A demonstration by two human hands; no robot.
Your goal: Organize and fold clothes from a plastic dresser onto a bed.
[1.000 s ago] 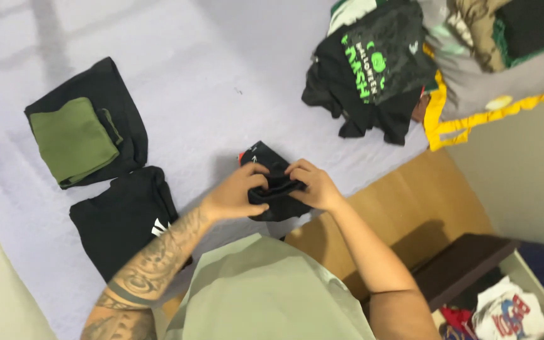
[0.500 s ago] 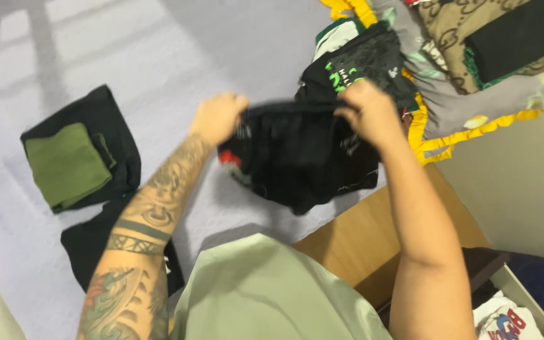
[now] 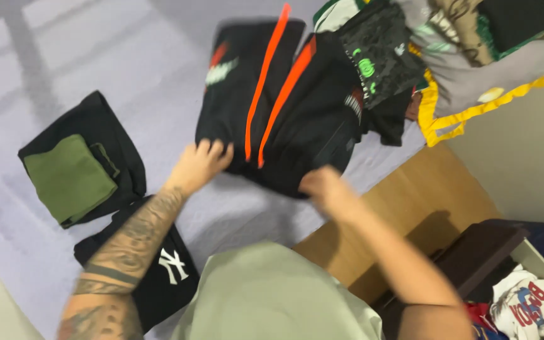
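**Black shorts spread on bed, folding partly done**

The bed (image 3: pixel 158 50) was covered in a pale lilac sheet, smooth and matte, with soft window shadows across it; a light wooden bed frame (image 3: pixel 404 208) edged it on the right, next to a plain cream wall.

Both hands were on a pair of black shorts with orange side stripes (image 3: pixel 272 113), thin and slick-looking like sports fabric, lying opened out flat near the bed edge. The left hand (image 3: pixel 199 164), fingers fanned wide, pressed flat on the near left hem. The right hand (image 3: pixel 322 189) sat at the near right hem; too blurred to tell whether it pinched the cloth or only rested on it.

Done so far, judging by the layout: three items already folded. A square olive-green folded garment (image 3: pixel 70 179), soft knit look, lay on top of a folded black garment (image 3: pixel 111 135); just beside them, nearer the person, lay a folded black garment with a white emblem (image 3: pixel 158 277).

Left to do: the shorts themselves, still unfolded, plus a loose heap of crumpled clothes (image 3: pixel 410 63) at the top right, touching the shorts' far side — black with green print, grey, patterned brown, yellow trim. An open drawer with clothes (image 3: pixel 530 296) showed at lower right.
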